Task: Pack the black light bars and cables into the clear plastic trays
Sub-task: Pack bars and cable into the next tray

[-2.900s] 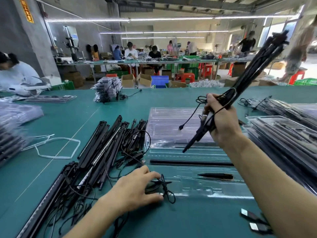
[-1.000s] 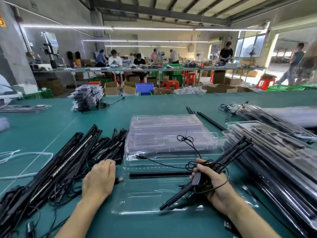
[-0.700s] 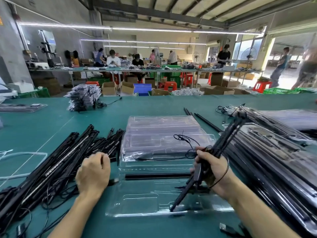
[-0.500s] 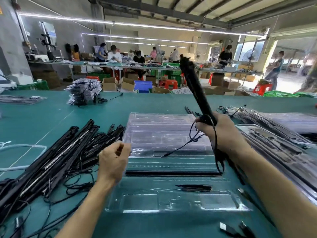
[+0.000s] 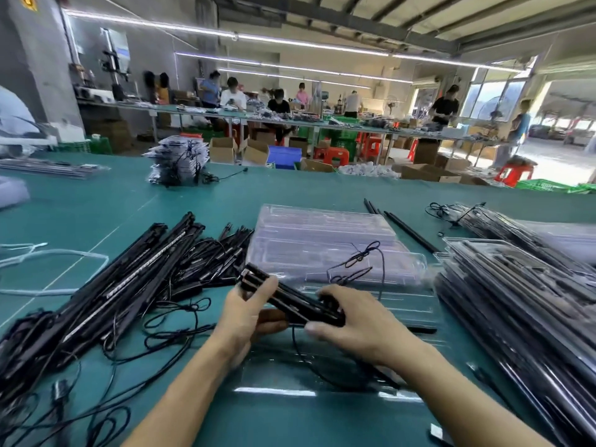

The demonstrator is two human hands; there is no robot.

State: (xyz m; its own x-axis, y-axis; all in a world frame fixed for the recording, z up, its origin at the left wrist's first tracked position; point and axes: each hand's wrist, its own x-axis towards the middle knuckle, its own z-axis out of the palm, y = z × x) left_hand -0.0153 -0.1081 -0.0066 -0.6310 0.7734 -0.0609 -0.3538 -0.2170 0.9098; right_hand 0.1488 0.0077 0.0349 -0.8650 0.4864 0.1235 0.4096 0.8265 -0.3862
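Bundle down and level, with two hands on it!

Half a second back the light bar bundle (image 5: 290, 298) stands upright in the right hand (image 5: 364, 324) alone. Now it hangs nearly flat just above the open clear tray (image 5: 277, 391), and the left hand (image 5: 248, 314) joins in, fingers wrapped round the left end while the right grips the other end. The long axis runs left to right, with the left end angled away from the person (a single bar (image 5: 419, 330) already lies in a slot beyond). The cable (image 5: 358, 262) loops loose over the tray stack (image 5: 322, 233). My read is that peeling bars off and seating them comes next.
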